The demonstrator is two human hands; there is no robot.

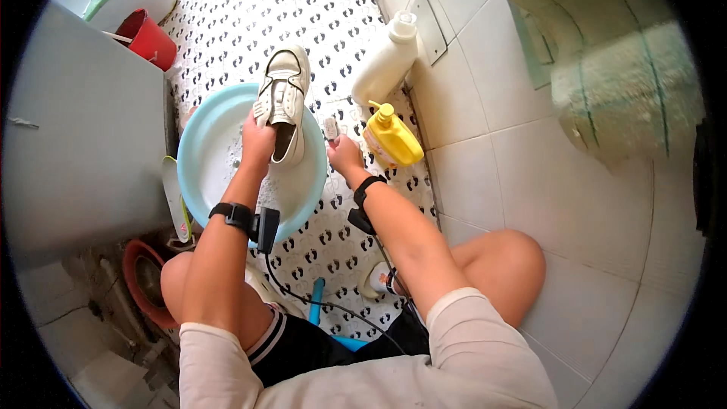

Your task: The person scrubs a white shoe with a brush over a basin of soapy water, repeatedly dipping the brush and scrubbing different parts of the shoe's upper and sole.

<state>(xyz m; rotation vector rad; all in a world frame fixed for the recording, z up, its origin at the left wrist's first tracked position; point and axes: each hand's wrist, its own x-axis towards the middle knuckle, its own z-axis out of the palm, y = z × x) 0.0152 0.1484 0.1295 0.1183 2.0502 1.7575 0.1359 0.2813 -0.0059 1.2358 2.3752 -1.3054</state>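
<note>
A white lace-up shoe [286, 91] is tilted over a light blue basin [191, 174], its toe pointing away from me. My left hand [258, 141] is closed on the shoe's left side near the opening. Whitish, sudsy water lies in the basin below it. Just outside the basin's right rim, my right hand [346, 156] is closed around a small brush [331, 128]. Only the brush's pale head shows, and the fingers cover its handle. Close beside that hand stands a yellow pump bottle [392, 138].
Behind the pump bottle, a large off-white jug [388, 57] leans near the tiled wall [522, 98]. A grey cabinet [87, 129] borders the left side. A red bucket [151, 39] stands at the far left, and a brown bowl [144, 280] lies near my left knee.
</note>
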